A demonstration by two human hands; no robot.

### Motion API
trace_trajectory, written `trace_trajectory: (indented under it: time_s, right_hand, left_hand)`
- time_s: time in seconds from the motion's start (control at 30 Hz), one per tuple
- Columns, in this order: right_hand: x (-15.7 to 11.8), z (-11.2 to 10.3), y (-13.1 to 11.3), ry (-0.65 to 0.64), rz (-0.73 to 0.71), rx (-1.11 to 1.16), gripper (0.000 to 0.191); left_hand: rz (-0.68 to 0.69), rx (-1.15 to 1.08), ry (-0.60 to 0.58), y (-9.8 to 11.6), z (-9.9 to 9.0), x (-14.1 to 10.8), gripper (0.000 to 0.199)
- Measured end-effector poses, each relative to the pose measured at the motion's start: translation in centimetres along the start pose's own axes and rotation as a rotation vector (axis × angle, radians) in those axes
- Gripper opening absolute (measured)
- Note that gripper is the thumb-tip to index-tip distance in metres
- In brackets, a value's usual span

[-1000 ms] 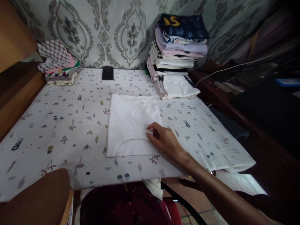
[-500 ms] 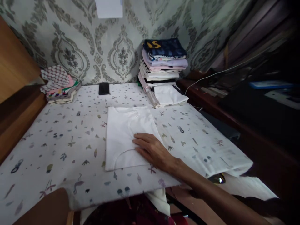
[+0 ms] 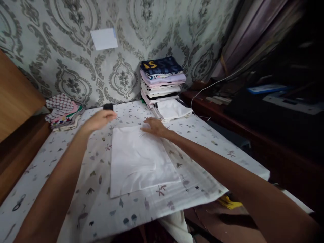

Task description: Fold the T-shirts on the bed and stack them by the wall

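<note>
A folded white T-shirt (image 3: 139, 158) lies flat on the patterned white cloth, with light creases across its front. My right hand (image 3: 155, 127) is at the shirt's far right edge, fingers stretched out and holding nothing. Beyond the shirt's far left corner, my left hand (image 3: 101, 119) hovers above the cloth. Its fingers point right, loosely bent, with nothing in them. Behind that hand a black phone (image 3: 108, 106) is partly covered.
A tall stack of folded clothes (image 3: 163, 81) stands at the back right, with a folded white garment (image 3: 173, 109) in front of it. Another pile of folded clothes (image 3: 63, 113) sits at the back left. A thin white cable (image 3: 215, 82) runs along the right side.
My right hand has moved from the middle of the shirt to its far edge. My left hand has come forward into view at the far left. The camera view has tilted up.
</note>
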State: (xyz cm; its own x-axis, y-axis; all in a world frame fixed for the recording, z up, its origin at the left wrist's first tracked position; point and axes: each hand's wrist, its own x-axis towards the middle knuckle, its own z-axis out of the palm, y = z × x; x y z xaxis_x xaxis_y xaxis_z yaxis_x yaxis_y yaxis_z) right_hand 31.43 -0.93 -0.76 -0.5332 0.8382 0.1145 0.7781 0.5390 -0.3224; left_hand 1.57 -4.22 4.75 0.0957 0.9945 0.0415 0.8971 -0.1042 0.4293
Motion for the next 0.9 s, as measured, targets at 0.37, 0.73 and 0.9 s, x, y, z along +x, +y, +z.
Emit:
trace_trajectory:
  time_s: [0.37,0.73,0.9]
  right_hand:
    - [3.5,0.1,1.2,-0.201,-0.004,-0.022,0.047]
    - [0.3,-0.9,0.3,0.005,-0.079,0.072,0.006]
    - [-4.1,-0.9,0.1,0.111,-0.288,-0.116,0.016]
  left_hand:
    - [-0.092,0.275,-0.183,-1.9,4.6,2.5,0.037]
    - [0.109,0.401,0.069,1.3,3.0,-3.1,0.014]
    - [0.259,0.516,0.125,3.0,3.8,-8.2,0.020]
